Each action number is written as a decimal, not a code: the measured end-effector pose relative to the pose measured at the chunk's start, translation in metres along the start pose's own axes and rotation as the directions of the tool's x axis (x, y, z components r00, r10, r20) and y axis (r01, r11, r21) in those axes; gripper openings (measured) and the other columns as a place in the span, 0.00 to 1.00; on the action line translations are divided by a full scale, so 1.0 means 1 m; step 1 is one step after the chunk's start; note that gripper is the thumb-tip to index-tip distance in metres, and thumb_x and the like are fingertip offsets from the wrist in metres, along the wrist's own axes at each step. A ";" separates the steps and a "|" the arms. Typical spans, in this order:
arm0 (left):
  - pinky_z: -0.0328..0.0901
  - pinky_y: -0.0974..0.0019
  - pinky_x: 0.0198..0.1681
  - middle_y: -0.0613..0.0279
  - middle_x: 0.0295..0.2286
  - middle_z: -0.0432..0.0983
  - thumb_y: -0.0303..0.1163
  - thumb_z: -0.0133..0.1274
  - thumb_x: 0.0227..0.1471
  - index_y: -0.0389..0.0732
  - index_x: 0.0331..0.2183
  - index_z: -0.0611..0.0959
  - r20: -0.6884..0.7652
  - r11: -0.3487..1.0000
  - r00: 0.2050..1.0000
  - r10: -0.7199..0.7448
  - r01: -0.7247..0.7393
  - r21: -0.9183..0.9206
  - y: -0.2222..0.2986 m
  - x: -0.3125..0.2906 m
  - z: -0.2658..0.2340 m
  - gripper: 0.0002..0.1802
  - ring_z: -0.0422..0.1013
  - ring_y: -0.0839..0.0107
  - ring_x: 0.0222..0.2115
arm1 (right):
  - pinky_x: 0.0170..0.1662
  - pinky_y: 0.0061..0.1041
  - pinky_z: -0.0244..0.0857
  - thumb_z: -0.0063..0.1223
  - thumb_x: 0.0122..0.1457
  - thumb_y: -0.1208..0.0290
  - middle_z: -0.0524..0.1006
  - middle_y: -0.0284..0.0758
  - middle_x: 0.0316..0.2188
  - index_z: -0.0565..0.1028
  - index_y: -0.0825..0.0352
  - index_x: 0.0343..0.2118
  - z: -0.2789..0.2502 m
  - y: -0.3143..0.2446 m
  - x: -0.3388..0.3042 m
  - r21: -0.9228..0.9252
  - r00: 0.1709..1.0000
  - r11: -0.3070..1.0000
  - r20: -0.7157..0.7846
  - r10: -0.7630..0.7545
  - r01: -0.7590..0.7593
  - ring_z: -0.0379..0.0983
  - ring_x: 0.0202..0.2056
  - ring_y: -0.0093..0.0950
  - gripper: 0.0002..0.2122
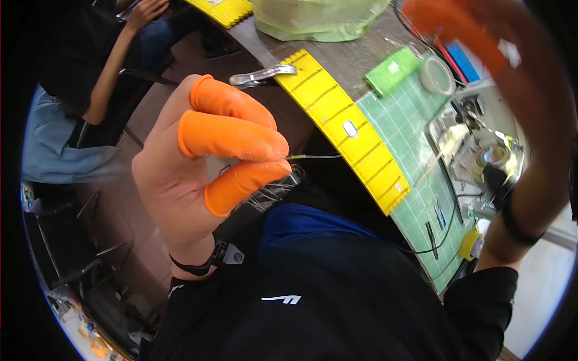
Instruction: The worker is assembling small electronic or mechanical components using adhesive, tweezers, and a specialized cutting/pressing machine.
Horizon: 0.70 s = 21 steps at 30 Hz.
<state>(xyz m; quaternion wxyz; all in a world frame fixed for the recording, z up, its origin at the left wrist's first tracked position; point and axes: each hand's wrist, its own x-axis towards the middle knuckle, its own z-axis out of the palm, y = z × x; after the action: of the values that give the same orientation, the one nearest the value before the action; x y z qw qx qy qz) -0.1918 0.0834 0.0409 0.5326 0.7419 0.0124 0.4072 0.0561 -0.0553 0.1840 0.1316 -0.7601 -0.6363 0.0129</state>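
Note:
My left hand (186, 162), with orange rubber finger cots on the thumb and two fingers, is raised in front of my body. Its thumb and fingertips are pinched together on a thin wire (316, 157). The wire sticks out to the right, yellowish-green near the fingertips and pale further along. My right hand (481, 39) is lifted high at the upper right and badly smeared by motion. Orange cots show on it, but whether it holds anything is hidden by the blur. A bundle of thin grey wires (274, 189) lies below my left fingertips.
A yellow ruled strip (343, 129) runs along the table edge, with a metal clamp (263, 76) at its far end. On the green cutting mat (415, 144) are a green pad (394, 71), a round cup (436, 75) and a tool tray (475, 144). Another person (78, 60) sits at the left.

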 end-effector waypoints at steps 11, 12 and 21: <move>0.62 0.71 0.33 0.58 0.33 0.73 0.26 0.74 0.39 0.37 0.30 0.83 0.252 0.969 0.964 0.089 -0.025 -0.247 0.055 -0.008 0.057 0.16 0.69 0.72 0.31 | 0.49 0.35 0.69 0.76 0.48 0.61 0.83 0.49 0.39 0.77 0.77 0.46 0.042 -0.067 -0.160 0.249 0.926 0.936 -0.344 -0.155 0.249 0.79 0.37 0.37 0.28; 0.61 0.71 0.33 0.58 0.33 0.73 0.27 0.75 0.39 0.37 0.30 0.83 0.268 0.965 0.957 0.111 -0.040 -0.259 0.058 -0.010 0.061 0.16 0.69 0.72 0.32 | 0.46 0.32 0.71 0.78 0.45 0.64 0.83 0.48 0.39 0.78 0.77 0.45 0.053 -0.071 -0.164 0.257 0.889 0.918 -0.423 -0.173 0.301 0.81 0.37 0.36 0.28; 0.62 0.71 0.34 0.58 0.33 0.73 0.30 0.74 0.41 0.38 0.30 0.82 0.282 0.965 0.959 0.041 0.035 -0.258 0.077 -0.017 0.089 0.17 0.69 0.72 0.31 | 0.33 0.22 0.74 0.81 0.40 0.73 0.84 0.44 0.32 0.82 0.76 0.41 0.059 -0.074 -0.189 0.325 0.805 0.893 -0.590 -0.065 0.311 0.83 0.30 0.30 0.24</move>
<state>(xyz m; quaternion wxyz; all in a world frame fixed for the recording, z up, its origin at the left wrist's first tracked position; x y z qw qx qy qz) -0.1803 -0.0272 0.0836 0.6210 0.7163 -0.1192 0.2952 -0.0618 -0.2166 0.1149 0.4693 -0.6163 -0.6254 -0.0939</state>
